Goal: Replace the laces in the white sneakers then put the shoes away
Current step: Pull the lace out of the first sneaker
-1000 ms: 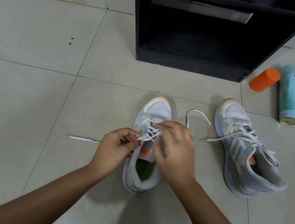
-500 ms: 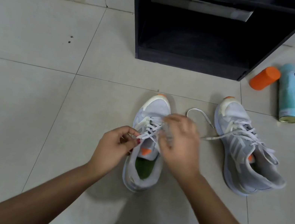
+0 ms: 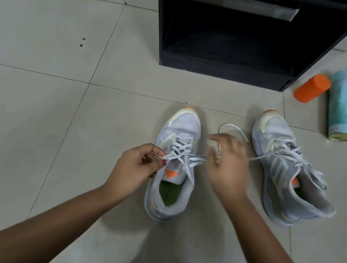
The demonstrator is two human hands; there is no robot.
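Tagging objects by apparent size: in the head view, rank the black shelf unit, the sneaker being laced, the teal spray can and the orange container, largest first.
1. black shelf unit, even cropped at the top
2. sneaker being laced, nearer the camera
3. teal spray can
4. orange container

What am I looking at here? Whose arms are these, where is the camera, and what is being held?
There is no machine here. These are a person's two bare arms, seen from a single wide-angle camera worn on their head, looking down at a tiled floor. The left hand pinches one end of a white lace threaded through the near sneaker. The right hand holds the other end, though its grip is motion-blurred. A second sneaker, laced with loose ends trailing, sits to the right. Behind them stands an open black cabinet. Beside it lie an orange cap and a teal spray can.
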